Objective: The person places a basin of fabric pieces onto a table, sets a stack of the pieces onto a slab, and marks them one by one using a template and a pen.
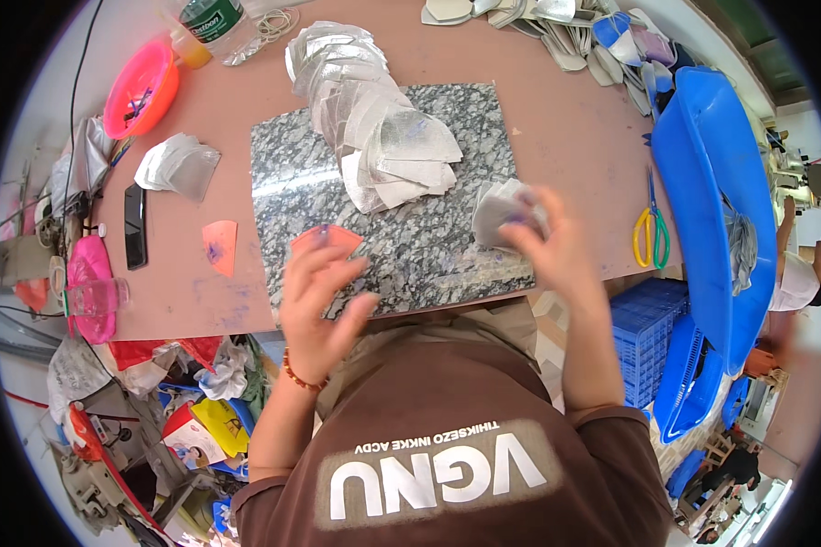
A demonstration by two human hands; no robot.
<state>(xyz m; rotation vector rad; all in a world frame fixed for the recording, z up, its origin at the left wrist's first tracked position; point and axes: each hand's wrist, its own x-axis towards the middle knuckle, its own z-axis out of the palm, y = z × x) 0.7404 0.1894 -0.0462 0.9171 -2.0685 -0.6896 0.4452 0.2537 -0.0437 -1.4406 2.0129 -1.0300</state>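
A person's 2 bare forearms reach up from the lower edge over a grey stone slab on a brown worktop. The left hand, palm down with fingers curled, pinches an orange template at the slab's near left edge. The right hand, blurred, closes its fingers on a silver piece at the slab's near right corner. A stack of silver pieces fans across the slab's far half. Yellow-handled scissors lie near the worktop's right edge.
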